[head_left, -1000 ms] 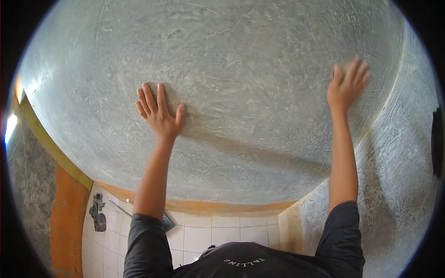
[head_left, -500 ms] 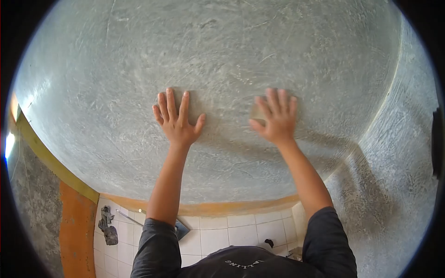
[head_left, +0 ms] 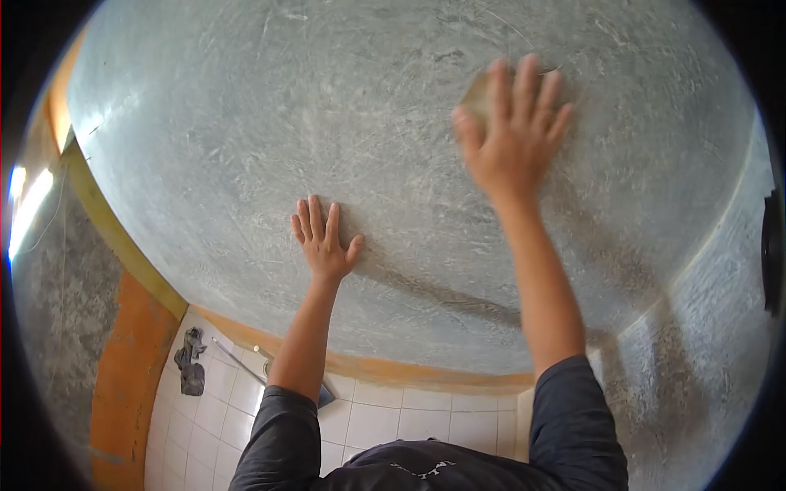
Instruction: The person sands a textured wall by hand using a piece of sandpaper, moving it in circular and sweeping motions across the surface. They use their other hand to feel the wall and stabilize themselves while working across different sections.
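My left hand lies flat on the grey plastered wall, fingers spread and nothing in it. Higher up and to the right, my right hand is stretched out against the same wall, slightly blurred. Under its fingers a flat tan sheet, which looks like sandpaper, is pressed to the surface. Only the left edge of that sheet shows; the palm and fingers hide the rest.
Below is a white tiled floor with a crumpled dark cloth or bag and a metal-handled tool. An orange-painted strip runs down the left. A rough grey side wall meets the plastered wall on the right.
My right hand has slid up the wall with the tan sheet under it. My left hand remains flat on the wall, appearing slightly lower as the view has shifted.
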The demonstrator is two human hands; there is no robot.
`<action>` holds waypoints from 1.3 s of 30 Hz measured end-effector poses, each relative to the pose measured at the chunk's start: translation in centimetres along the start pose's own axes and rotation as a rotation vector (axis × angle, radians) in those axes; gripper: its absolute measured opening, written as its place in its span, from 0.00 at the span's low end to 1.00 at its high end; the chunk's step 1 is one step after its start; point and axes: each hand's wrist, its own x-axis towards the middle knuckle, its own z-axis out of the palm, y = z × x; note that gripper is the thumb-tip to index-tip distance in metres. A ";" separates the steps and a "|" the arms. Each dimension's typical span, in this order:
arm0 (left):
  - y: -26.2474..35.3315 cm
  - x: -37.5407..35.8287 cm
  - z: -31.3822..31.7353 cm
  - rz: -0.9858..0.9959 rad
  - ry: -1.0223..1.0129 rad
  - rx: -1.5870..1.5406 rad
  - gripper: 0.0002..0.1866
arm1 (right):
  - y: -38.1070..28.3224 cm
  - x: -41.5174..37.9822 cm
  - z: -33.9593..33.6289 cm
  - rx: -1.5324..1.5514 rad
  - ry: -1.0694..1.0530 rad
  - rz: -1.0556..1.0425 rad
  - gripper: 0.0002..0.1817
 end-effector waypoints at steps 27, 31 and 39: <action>-0.4 -1.7 0.1 -0.043 0.014 -0.044 0.39 | 2.7 0.4 1.0 0.026 0.169 0.052 0.46; -3.5 -2.2 -0.3 0.030 -0.005 -0.054 0.37 | -6.2 -5.0 2.8 0.033 -0.080 -0.027 0.45; -15.4 -1.7 -2.3 -0.079 0.123 0.026 0.40 | -11.0 -34.1 7.4 0.049 0.008 0.172 0.48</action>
